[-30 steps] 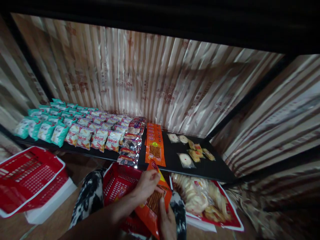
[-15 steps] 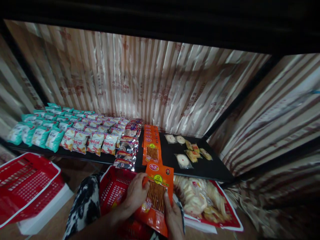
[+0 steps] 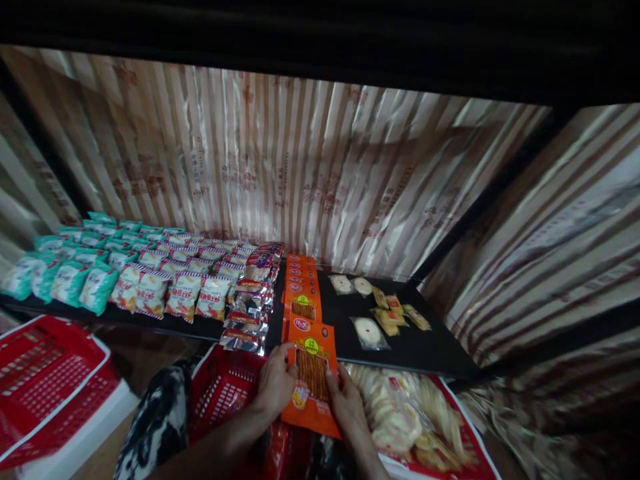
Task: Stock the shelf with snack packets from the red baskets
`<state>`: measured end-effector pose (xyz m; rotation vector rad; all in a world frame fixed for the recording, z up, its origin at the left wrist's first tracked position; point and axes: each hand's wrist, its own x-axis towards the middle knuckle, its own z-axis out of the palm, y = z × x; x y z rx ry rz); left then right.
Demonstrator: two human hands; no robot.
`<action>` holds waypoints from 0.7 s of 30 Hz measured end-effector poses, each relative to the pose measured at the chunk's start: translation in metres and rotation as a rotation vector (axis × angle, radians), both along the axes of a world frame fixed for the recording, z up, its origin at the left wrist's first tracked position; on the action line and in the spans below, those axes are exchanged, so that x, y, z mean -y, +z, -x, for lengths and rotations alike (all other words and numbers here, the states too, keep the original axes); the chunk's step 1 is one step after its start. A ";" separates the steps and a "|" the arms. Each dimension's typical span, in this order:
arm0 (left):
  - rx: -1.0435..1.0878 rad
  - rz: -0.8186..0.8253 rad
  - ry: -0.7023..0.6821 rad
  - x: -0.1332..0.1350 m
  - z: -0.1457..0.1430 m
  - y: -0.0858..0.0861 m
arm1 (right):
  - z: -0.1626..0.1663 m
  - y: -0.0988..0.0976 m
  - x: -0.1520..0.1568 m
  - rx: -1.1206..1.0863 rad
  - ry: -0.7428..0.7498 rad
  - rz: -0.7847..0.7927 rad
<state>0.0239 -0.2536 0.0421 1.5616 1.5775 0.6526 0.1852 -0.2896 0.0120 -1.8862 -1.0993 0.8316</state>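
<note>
An orange snack packet (image 3: pixel 313 377) with a clear window showing brown sticks is held by its two sides at the shelf's front edge. My left hand (image 3: pixel 277 379) grips its left side, thumb on the front. My right hand (image 3: pixel 346 399) pinches the right side. The packet's top end overlaps the front of a column of matching orange packets (image 3: pixel 302 293) lying on the black shelf (image 3: pixel 333 333). Left of that column runs a row of silver and dark red packets (image 3: pixel 246 319). Beneath my left arm is a red basket (image 3: pixel 215 387) with a few packets inside.
White-and-red bags (image 3: pixel 184 293) and teal bags (image 3: pixel 70 280) fill the shelf's left part. Round white wrapped cakes (image 3: pixel 369 331) and small yellow packets (image 3: pixel 391 313) lie to the right. Another red basket (image 3: pixel 475 427) holds wrapped cakes; one more red basket (image 3: pixel 45 380) stands left. A dark beam (image 3: pixel 320 60) crosses overhead.
Both hands have moved the orange packet slightly up and forward, and it lies flatter against the front of the orange column. The view has shifted a little.
</note>
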 end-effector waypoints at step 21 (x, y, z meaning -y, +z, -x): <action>-0.268 0.055 0.013 -0.083 -0.035 0.012 | -0.009 -0.001 -0.101 0.534 0.137 0.050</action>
